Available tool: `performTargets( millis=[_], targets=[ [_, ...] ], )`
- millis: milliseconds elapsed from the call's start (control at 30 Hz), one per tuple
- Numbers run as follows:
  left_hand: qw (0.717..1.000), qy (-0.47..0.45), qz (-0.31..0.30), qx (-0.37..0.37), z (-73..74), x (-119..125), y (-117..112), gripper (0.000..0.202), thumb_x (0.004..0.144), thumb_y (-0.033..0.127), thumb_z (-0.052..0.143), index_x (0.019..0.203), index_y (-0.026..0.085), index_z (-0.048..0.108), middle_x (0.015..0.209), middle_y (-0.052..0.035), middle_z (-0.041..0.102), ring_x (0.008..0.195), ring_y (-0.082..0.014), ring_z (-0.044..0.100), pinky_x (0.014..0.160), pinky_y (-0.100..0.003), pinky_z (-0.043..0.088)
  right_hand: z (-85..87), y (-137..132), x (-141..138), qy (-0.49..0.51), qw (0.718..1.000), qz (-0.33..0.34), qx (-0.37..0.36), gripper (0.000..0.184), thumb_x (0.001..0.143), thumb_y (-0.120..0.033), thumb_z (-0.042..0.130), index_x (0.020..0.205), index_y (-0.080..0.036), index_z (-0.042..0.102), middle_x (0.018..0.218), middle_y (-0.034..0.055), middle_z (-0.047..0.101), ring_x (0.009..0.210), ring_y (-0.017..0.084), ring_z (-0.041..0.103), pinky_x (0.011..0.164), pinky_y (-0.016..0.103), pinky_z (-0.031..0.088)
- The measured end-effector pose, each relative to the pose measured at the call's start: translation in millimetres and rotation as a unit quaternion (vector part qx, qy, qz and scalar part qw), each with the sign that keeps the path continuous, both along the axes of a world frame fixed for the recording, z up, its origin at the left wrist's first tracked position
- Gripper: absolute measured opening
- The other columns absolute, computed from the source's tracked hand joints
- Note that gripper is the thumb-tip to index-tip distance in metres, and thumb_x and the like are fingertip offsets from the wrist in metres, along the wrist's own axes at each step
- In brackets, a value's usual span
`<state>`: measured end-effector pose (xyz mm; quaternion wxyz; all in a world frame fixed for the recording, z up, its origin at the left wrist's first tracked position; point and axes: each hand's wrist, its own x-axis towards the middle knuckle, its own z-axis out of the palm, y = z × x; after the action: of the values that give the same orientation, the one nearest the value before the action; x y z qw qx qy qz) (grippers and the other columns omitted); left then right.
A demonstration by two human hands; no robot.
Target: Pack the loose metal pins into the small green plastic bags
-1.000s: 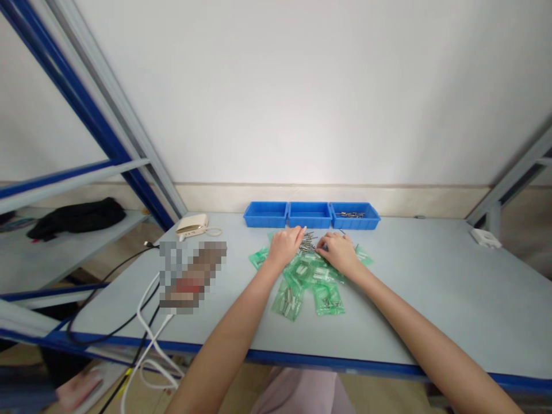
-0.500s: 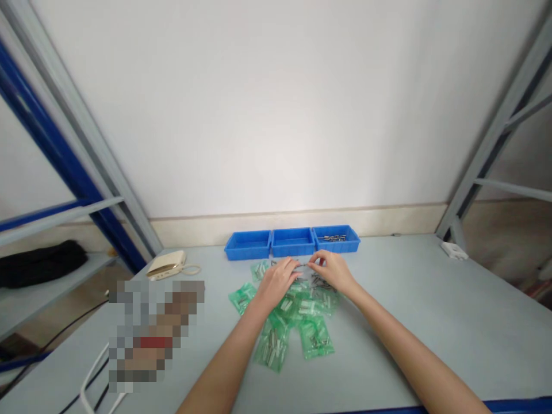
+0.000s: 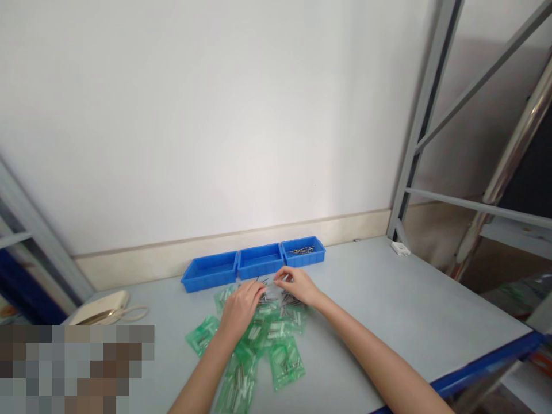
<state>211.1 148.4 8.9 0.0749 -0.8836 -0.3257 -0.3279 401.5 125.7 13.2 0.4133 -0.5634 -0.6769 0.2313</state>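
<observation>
My left hand (image 3: 240, 309) and my right hand (image 3: 297, 286) reach over a small heap of loose metal pins (image 3: 264, 286), their fingertips close together at its edges. Motion blur and the small size of the pins hide whether either hand holds one. Several green plastic bags (image 3: 282, 362) of metal pins lie spread under and below my hands, one of them partly under my left wrist. Just behind the heap stand three joined blue plastic bins (image 3: 260, 260). The rightmost bin (image 3: 303, 251) contains metal pins.
The pale grey table (image 3: 409, 299) has a blue front edge and meets a wall at the back. A cream corded device (image 3: 99, 307) sits at the far left, beside a pixelated patch. A small white block (image 3: 400, 248) and a metal shelf upright (image 3: 420, 121) stand at the back right.
The view has swung right, shifting the table and bins left in the picture. My hands have stayed together over the pin heap, with their fingers shifting slightly.
</observation>
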Motion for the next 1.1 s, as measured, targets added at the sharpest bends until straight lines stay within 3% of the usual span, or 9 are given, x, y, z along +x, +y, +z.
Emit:
performTargets(
  millis=[500, 700, 967, 1100],
  targets=[
    [1.0, 0.003, -0.005, 0.005, -3.5, 1.1, 0.7, 0.03, 0.095, 0.034, 0.034, 0.089, 0.019, 0.06, 0.082, -0.0024, 0.069, 0.07, -0.0165, 0.065, 0.064, -0.026, 0.048, 10.0, -11.3, -3.2, -0.041, 0.998, -0.02, 0.049, 0.011, 0.084, -0.027, 0.056, 0.084, -0.022, 0.066, 0.079, -0.0008, 0.069, 0.074, 0.014, 0.061, 0.069, 0.023, 0.039],
    [0.999, 0.022, -0.013, 0.039, -5.1, 0.1, 2.8, 0.033, 0.095, 0.035, 0.035, 0.093, 0.019, 0.063, 0.086, -0.0056, 0.071, 0.077, -0.018, 0.067, 0.069, -0.027, 0.049, 9.5, -11.5, -3.7, -0.037, 0.998, -0.025, 0.045, 0.013, 0.086, -0.03, 0.054, 0.086, -0.021, 0.064, 0.078, -0.0015, 0.069, 0.072, 0.013, 0.061, 0.069, 0.023, 0.038],
    [0.998, 0.023, 0.028, 0.056, -1.9, -2.1, 0.7, 0.038, 0.097, 0.031, 0.029, 0.093, 0.017, 0.064, 0.082, -0.0067, 0.071, 0.071, -0.0169, 0.066, 0.064, -0.025, 0.046, 5.7, -10.8, -4.1, -0.016, 0.996, 0.025, 0.084, 0.014, 0.084, -0.032, 0.058, 0.084, -0.02, 0.065, 0.078, -0.0011, 0.068, 0.069, 0.012, 0.059, 0.067, 0.022, 0.039],
    [0.998, 0.027, 0.034, 0.042, -4.6, -0.5, 0.9, 0.035, 0.097, 0.032, 0.031, 0.092, 0.018, 0.062, 0.08, -0.004, 0.071, 0.066, -0.0149, 0.065, 0.06, -0.023, 0.044, 5.7, -11.6, -2.5, -0.047, 0.991, 0.014, 0.121, 0.015, 0.082, -0.034, 0.061, 0.082, -0.02, 0.067, 0.075, -0.0011, 0.069, 0.068, 0.012, 0.059, 0.069, 0.023, 0.039]
  ],
)
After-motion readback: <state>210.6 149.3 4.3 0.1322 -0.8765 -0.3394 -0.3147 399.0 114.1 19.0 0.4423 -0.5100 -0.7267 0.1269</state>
